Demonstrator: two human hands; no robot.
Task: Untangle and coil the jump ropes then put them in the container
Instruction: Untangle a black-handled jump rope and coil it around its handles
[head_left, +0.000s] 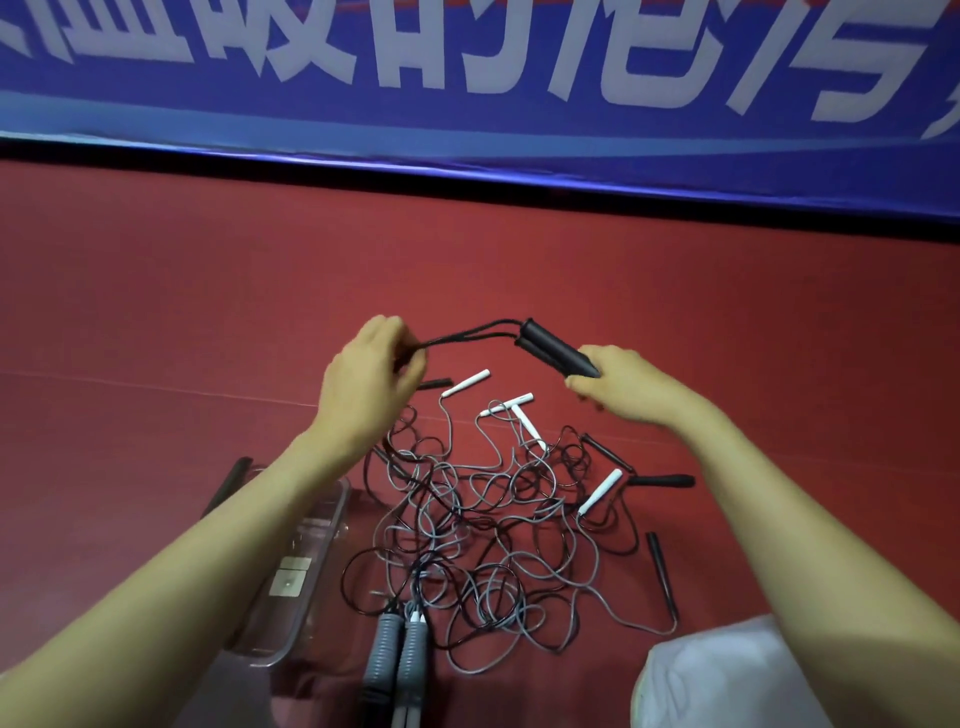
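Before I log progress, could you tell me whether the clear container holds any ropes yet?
Seemingly empty: the clear container shows only its bare bottom and a label, though the left forearm hides part.

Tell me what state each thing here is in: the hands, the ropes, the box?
Left hand, gripping the black cord.
Right hand, holding the black handles.
Black handles, side by side, lifted off the floor.
Black cord, doubled, stretched between the hands.
Rope pile, tangled on the floor.
Clear container, open, no rope seen inside.
Grey handles, lying side by side on the floor.
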